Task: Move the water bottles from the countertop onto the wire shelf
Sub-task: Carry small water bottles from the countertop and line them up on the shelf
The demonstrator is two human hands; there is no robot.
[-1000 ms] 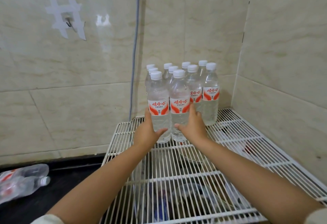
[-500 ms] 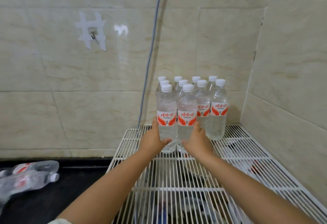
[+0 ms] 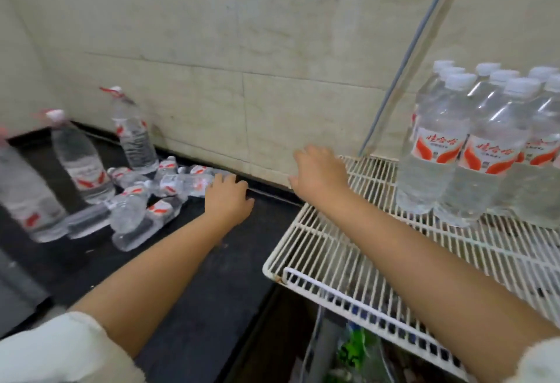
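Your left hand (image 3: 228, 198) reaches w/ loose fingers beside the fallen bottles (image 3: 169, 185) on the countertop (image 3: 194, 291); right hand (image 3: 318, 173), also empty & relaxed, hovers over the shelf (image 3: 348, 249) edge.

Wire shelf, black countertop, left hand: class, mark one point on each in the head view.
wire shelf (image 3: 321, 249), head view, bare white grid near its front corner
countertop (image 3: 194, 285), head view, bare black surface
left hand (image 3: 227, 198), head view, back of the hand

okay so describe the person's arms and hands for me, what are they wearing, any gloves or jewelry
Both forearms are bare. The left hand and right hand wear no gloves, and no rings, watch or bracelet show, though the picture is a little blurred. A pale, off-white sleeve is pushed up near the left elbow, and a matching sleeve edge shows at the right one. The fabric looks soft and plain, with no markings.
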